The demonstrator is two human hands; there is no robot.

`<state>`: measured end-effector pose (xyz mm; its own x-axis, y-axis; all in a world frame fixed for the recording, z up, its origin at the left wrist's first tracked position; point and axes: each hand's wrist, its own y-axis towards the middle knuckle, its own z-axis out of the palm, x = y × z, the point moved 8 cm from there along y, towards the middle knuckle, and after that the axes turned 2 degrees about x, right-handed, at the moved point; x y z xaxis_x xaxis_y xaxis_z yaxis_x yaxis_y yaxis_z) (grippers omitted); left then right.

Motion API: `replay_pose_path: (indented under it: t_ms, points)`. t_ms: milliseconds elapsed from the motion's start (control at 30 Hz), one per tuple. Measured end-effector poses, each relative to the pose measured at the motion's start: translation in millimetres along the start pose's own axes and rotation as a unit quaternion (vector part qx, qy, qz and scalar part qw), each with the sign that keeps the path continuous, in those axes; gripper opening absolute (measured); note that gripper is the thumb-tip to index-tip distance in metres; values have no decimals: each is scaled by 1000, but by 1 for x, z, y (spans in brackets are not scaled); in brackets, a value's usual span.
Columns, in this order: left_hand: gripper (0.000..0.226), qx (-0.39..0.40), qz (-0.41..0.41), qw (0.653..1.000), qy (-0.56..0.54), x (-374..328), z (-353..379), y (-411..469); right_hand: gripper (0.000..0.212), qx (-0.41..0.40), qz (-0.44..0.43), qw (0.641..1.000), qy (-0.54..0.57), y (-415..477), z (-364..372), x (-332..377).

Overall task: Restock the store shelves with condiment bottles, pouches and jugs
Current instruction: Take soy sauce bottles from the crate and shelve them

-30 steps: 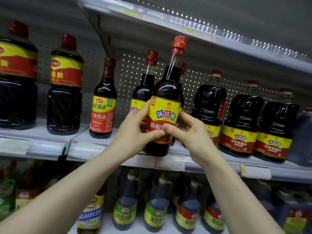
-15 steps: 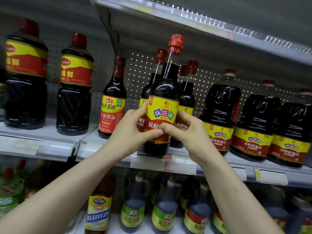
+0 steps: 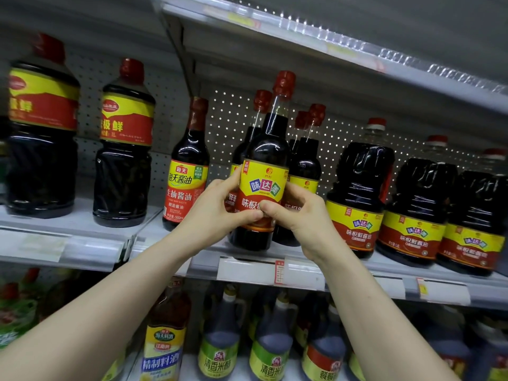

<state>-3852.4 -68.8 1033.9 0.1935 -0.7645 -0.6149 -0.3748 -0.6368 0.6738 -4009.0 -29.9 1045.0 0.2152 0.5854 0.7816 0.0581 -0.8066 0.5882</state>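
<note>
Bottle [image 3: 268,149] labelled 味达美, left hand [image 3: 217,214], right hand [image 3: 300,219]

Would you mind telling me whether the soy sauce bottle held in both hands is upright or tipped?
Upright: the soy sauce bottle stands near vertical, red cap on top, gripped by the left hand and right hand.

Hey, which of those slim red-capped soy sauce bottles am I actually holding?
The front soy sauce bottle: your left hand and right hand grip its yellow-and-red label. Matching bottles stand behind it; the red-labelled one stands apart to the left.
</note>
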Motion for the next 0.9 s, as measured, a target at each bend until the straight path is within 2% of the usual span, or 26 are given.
replay_pose_path:
  t_ms: [400, 733, 833, 900]
  points:
    - [86, 3, -17, 999, -45, 16, -5, 6, 54, -23, 14, 999, -37, 19, 9, -15]
    - [88, -15, -41, 999, 25, 22, -3, -2, 55, -24, 29, 998, -55, 13, 19, -27]
    - [91, -13, -31, 999, 32, 21, -5, -5, 54, -40, 24, 995, -92, 7, 18, -21]
    - [97, -6, -25, 999, 31, 22, -6, -9, 61, -65, 9, 987, -147, -1, 17, -14]
